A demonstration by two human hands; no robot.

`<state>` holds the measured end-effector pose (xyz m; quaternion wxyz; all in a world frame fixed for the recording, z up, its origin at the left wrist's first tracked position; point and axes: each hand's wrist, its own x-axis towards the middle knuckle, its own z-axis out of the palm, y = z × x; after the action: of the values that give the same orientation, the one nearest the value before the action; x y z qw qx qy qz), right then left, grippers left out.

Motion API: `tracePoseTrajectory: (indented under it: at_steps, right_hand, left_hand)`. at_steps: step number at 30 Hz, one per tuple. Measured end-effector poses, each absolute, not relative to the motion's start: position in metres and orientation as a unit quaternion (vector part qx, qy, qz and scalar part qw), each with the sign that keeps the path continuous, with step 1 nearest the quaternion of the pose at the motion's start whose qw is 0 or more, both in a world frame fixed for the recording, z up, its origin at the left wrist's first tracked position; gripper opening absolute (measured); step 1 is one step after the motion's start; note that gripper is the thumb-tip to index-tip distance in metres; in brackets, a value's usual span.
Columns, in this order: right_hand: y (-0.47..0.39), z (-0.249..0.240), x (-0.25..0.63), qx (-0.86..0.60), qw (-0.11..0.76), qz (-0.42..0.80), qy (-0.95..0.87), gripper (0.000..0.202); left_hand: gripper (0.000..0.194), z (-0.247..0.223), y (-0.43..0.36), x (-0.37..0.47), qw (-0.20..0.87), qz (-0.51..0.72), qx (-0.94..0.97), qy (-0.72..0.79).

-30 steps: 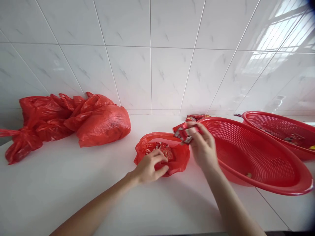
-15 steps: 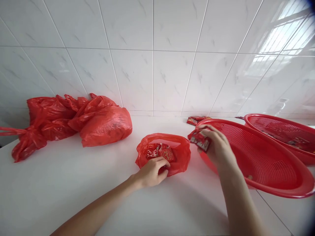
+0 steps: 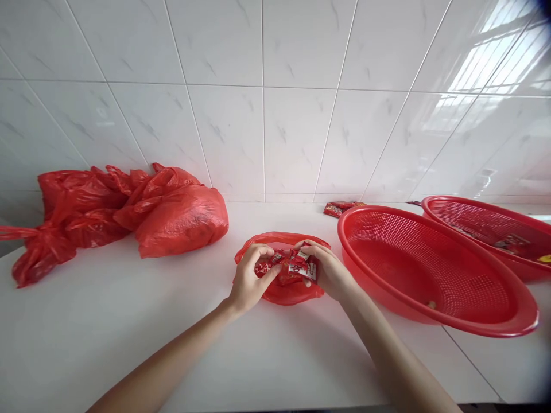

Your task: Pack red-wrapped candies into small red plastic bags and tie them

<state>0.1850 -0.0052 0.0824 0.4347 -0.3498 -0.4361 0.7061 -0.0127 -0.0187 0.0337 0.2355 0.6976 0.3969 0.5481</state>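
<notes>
An open red plastic bag point(image 3: 286, 296) stands on the white counter with small red packets point(image 3: 263, 268) inside it. Over its left side is my left hand point(image 3: 247, 278), thumb and forefinger apart, with nothing clearly gripped; its thumb tip is close to the packets. My right hand point(image 3: 329, 269) pinches some red-and-white packets point(image 3: 303, 267) above the bag's right side. How many packets it holds is hard to tell.
A red perforated basket point(image 3: 387, 258) stands right of the bag, with a second red basket point(image 3: 469, 206) holding packets behind it. Red packets point(image 3: 340, 207) lie near the tiled wall. Filled red plastic bags point(image 3: 181, 221) sit at the left.
My right hand has moved left from the basket's edge to above the bag, carrying its packets. My left hand has shifted slightly left and up, and its thumb and forefinger have spread.
</notes>
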Motion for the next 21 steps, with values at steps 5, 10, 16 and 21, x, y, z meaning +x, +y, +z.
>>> tracePoseTrajectory:
  at_steps: [5,10,16,21]
  right_hand:
    - [-0.01,0.077,0.177,-0.319,0.409,0.724,-0.455,0.015]
    - [-0.009,0.072,0.177,-0.351,0.433,0.687,-0.467,0.022]
    - [-0.014,0.095,0.19,-0.352,0.588,0.548,-0.479,0.021]
    - [-0.018,0.128,0.241,-0.442,0.738,0.191,-0.472,0.022]
  left_hand:
    - [0.013,0.033,-0.02,-0.013,0.221,0.556,0.708,0.376]
    - [0.03,0.036,-0.024,-0.014,0.216,0.522,0.743,0.359]
    - [0.033,0.045,-0.018,-0.024,0.151,0.521,0.758,0.362]
    - [0.018,0.045,0.0,-0.044,0.08,0.479,0.751,0.447]
